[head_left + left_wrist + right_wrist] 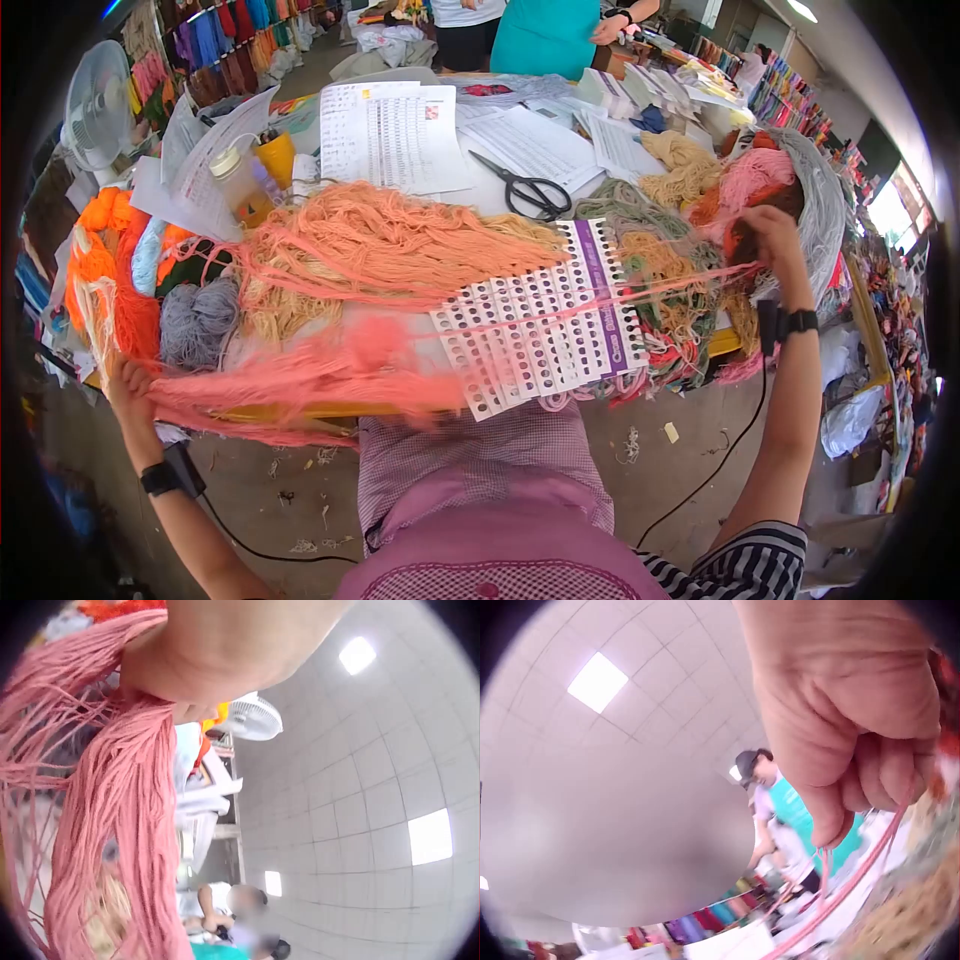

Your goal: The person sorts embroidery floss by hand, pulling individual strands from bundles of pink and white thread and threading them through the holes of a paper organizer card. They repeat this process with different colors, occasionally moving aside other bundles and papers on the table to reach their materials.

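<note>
My left hand (130,392) grips a thick bundle of pink yarn (290,385) at the left edge of the table; its strands fan down from the fist in the left wrist view. Over at the right, my right hand (772,240) pinches a few pink strands (855,879) with curled fingers. They stretch nearly straight across the table between both hands. Beneath them lie white punched cards (520,335) with a purple printed strip (597,300). A heap of peach yarn (390,240) sits behind the pink bundle, which is blurred at its middle.
Black scissors (530,190) lie by printed sheets (390,135) at the back. Orange and grey skeins (198,322) are heaped at left, mixed yarn (665,270) at right. A fan (97,105) stands at far left. A person in a teal apron (545,38) stands across the table.
</note>
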Tool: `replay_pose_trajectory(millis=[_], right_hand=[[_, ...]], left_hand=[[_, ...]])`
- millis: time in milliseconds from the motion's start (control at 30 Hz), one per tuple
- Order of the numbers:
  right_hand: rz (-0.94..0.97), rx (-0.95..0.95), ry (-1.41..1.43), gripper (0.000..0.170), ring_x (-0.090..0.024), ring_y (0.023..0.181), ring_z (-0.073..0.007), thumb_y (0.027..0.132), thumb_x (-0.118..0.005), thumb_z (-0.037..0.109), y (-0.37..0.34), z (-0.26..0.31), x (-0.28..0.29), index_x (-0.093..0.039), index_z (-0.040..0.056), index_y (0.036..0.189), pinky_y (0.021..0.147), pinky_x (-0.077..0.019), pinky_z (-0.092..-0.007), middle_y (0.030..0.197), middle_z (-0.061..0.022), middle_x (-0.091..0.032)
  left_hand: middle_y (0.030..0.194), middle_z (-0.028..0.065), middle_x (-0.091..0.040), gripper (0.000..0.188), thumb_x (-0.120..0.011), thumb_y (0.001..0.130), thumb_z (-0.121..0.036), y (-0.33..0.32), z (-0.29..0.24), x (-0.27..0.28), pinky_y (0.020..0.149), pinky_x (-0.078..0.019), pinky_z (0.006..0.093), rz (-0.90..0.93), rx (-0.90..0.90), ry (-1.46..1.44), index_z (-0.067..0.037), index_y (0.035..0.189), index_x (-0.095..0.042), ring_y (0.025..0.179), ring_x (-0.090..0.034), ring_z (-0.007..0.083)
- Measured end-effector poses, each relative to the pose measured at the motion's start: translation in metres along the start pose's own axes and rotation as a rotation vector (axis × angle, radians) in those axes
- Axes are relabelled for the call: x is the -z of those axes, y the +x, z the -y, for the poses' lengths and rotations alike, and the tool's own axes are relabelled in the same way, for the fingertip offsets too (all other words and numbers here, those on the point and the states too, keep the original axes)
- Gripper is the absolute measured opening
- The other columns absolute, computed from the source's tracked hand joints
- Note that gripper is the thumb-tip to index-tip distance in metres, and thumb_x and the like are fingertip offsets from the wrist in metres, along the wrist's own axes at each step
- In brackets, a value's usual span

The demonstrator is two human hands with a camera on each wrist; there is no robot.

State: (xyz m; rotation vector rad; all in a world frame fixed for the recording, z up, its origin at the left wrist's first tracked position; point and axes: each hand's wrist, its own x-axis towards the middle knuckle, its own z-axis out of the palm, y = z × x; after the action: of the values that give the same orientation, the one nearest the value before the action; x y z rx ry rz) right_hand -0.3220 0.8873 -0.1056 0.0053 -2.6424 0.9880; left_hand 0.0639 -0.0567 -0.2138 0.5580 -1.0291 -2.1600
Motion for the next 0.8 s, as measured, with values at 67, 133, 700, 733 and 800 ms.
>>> replay_pose_trajectory(millis=[67,133,700,733,800], right_hand=[[-0.333,0.136,-0.325,0.032,-0.062,0.068,-0.0191,0.084,-0.066,0.033,0.023,-0.047,0.044,-0.070,0.0024,0.092,0.065,-0.0472,-0.0338,0.073,-0.0082,-0.066],[-0.537,0.019,-0.429,0.038,-0.066,0.078,-0.0245,0.083,-0.066,0.037,0.012,-0.017,0.079,-0.070,0.0017,0.096,0.073,-0.0487,-0.0365,0.085,-0.0129,-0.070],[0.323,0.345,0.253,0.009,-0.066,0.075,-0.0198,0.088,-0.060,0.011,-0.165,0.189,-0.270,-0.063,0.0026,0.086,0.065,-0.0496,-0.0317,0.081,-0.0071,-0.068],[0.460,0.202,0.320,0.010,-0.066,0.074,-0.0209,0.088,-0.061,0.012,-0.165,0.189,-0.274,-0.062,0.0031,0.085,0.063,-0.0494,-0.0328,0.080,-0.0075,-0.068],[0.421,0.234,0.317,0.008,-0.064,0.071,-0.0264,0.085,-0.060,0.012,-0.164,0.186,-0.283,-0.062,0.0044,0.082,0.061,-0.0490,-0.0369,0.079,-0.0106,-0.066]], left_hand=[[0.058,-0.0082,-0.031,0.013,-0.053,0.096,-0.019,0.006,-0.023,0.020,0.035,-0.0188,0.0184,-0.150,-0.252,0.117,-0.009,0.088,-0.056,0.043,-0.026,0.0026],[0.062,-0.0073,-0.036,0.014,-0.053,0.097,-0.020,-0.002,-0.037,0.003,0.037,-0.0226,0.0174,-0.205,-0.352,0.206,-0.007,0.099,-0.057,0.046,-0.030,0.0025],[0.082,0.0047,-0.065,0.017,-0.065,0.089,-0.021,-0.148,0.268,-0.352,0.054,-0.0447,0.0210,0.554,0.751,0.338,-0.005,0.095,-0.065,0.063,-0.055,0.0097],[0.083,0.0045,-0.066,0.018,-0.066,0.089,-0.021,-0.153,0.275,-0.359,0.054,-0.0444,0.0191,0.529,0.833,0.367,-0.005,0.097,-0.065,0.065,-0.056,0.0079],[0.084,0.0050,-0.066,0.019,-0.065,0.089,-0.021,-0.156,0.288,-0.362,0.054,-0.0447,0.0194,0.518,0.853,0.371,-0.004,0.098,-0.065,0.065,-0.056,0.0083]])
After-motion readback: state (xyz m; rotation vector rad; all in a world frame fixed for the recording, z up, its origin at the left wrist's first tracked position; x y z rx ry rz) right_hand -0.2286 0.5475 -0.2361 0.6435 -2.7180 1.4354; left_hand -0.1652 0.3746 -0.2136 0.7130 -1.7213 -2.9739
